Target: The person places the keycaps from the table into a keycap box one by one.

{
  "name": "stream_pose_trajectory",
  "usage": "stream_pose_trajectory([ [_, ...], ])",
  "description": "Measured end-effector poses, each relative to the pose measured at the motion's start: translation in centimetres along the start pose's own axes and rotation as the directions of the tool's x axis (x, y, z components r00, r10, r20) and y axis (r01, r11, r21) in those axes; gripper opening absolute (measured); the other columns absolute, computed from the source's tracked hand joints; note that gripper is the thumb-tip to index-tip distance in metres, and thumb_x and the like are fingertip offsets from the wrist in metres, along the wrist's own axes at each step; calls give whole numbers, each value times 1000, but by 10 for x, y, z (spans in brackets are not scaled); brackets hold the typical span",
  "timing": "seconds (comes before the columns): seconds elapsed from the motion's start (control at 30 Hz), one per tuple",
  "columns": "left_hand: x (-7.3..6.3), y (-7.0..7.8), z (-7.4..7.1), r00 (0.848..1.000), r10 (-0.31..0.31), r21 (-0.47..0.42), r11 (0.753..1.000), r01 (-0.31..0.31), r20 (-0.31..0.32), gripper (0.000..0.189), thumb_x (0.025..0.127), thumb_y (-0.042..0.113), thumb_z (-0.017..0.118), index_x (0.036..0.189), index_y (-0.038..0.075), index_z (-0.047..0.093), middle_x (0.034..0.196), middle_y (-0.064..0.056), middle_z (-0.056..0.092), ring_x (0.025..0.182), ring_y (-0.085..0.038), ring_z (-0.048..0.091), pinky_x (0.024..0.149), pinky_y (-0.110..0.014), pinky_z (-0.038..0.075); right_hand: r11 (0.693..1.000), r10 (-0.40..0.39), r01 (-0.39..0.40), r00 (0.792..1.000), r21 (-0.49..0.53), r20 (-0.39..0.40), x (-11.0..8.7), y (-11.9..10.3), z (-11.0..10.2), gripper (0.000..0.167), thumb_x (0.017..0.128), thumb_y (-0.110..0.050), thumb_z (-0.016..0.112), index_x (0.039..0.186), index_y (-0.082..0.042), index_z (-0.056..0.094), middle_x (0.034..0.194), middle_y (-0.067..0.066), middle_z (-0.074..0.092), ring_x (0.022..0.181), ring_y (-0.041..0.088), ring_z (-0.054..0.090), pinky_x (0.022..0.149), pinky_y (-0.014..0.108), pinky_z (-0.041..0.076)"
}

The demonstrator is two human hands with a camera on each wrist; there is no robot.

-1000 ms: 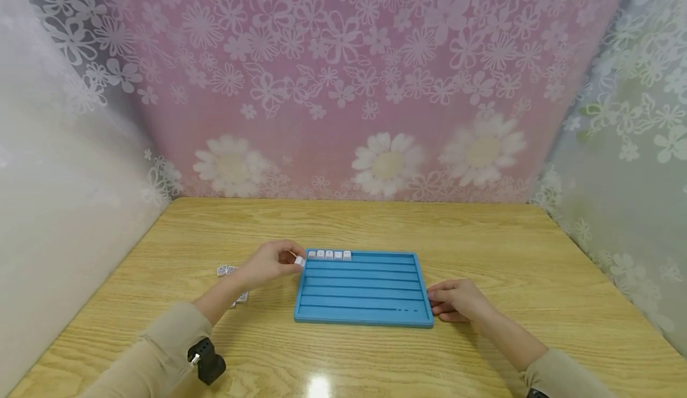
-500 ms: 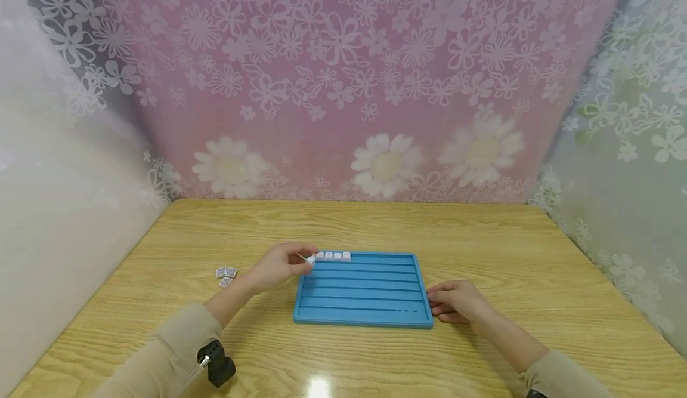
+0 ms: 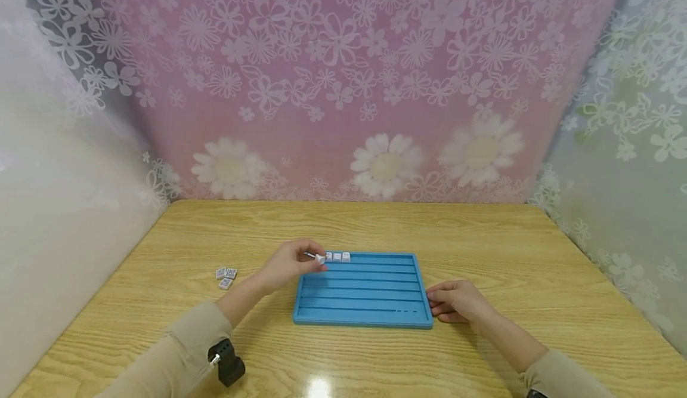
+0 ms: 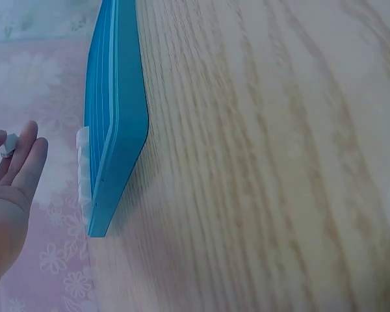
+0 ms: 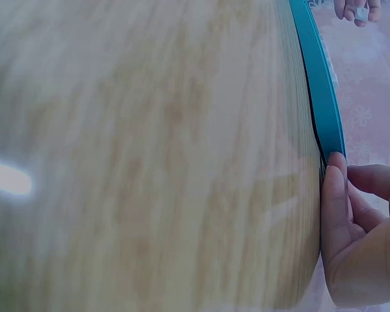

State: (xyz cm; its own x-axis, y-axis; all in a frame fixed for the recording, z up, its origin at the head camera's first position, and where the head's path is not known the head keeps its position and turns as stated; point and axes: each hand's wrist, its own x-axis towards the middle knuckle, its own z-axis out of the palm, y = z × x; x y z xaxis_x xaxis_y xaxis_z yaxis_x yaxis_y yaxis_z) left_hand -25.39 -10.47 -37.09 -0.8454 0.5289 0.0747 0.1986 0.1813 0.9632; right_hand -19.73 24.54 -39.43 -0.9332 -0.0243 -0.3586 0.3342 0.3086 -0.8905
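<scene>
My left hand (image 3: 290, 264) pinches a white keycap (image 3: 319, 259) between thumb and fingers, above the upper left part of a blue ridged tray (image 3: 359, 302). In the left wrist view, the pinched keycap (image 4: 9, 145) shows between my fingertips, apart from the tray. Several white keycaps (image 3: 337, 257) stand along the tray's top row; my left hand hides the leftmost of them. My right hand (image 3: 460, 302) rests on the table with its fingertips against the tray's right edge, and the right wrist view shows this contact near the tray's corner.
Three loose keycaps (image 3: 226, 283) lie together on the wooden table (image 3: 483, 231), left of the tray. A black device (image 3: 229, 363) is strapped to the left sleeve. A pink floral backdrop (image 3: 322, 88) stands behind the table.
My left hand has moved right with its keycap, from beside the tray's left edge to over the top row, covering the leftmost keycaps. The right hand and tray look still.
</scene>
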Motion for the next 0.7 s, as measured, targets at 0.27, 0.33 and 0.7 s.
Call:
stream_pose_trajectory([
  [0.27,4,3,8,999,-22,27,999,23,-44,27,93,1,52,118,-8,57,107,-23,61,88,-23,65,85,-38,49,1000,0,0,1000,-2,-1,-1,1,0,26,91,-7,55,109,10,61,72,5,65,61,12,63,58,27,53],
  [0.33,5,3,9,999,-25,21,999,26,-47,28,93,1,52,119,-8,57,103,-24,61,87,-23,65,84,-36,49,1000,3,-3,1000,-1,-8,-1,1,1,26,91,-7,55,109,10,62,72,5,65,61,12,63,57,26,53],
  [0.7,10,4,12,998,-25,-93,996,19,-65,29,91,0,56,118,-9,56,102,-27,59,83,-21,64,84,-41,49,1000,-6,6,1000,-1,-19,-1,3,1,25,92,-5,53,109,11,61,73,5,65,61,12,63,58,26,53],
])
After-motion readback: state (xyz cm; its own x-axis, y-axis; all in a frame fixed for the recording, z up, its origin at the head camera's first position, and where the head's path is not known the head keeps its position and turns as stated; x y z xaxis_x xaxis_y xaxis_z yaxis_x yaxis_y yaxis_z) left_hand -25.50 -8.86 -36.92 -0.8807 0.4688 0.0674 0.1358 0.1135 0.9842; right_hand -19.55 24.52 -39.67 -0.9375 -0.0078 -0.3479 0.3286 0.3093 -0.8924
